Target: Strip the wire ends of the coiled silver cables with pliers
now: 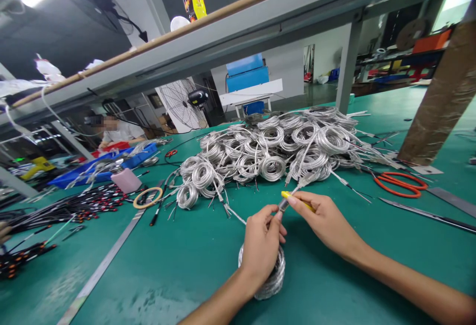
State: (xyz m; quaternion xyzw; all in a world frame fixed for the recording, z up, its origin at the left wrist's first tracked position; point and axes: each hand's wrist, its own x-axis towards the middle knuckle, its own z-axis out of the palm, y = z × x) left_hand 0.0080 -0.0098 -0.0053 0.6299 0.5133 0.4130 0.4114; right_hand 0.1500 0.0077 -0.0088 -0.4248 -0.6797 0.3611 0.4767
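Observation:
My left hand is closed round a cable at the front middle of the table, with its fingertips pinching a short grey sleeve-like section. Below that hand hangs or lies a coil of clear-jacketed silver cable, partly covered by the palm. My right hand is closed on a slim yellow tool, its yellow tip beside the grey section; its exact kind I cannot make out. Just beyond both hands lies a large pile of coiled silver cables with loose wire ends.
Orange-handled scissors and a pointed metal tool lie to the right. On the left are a steel ruler, a tape roll, a pink bottle, black cables and a blue tray. A person sits behind.

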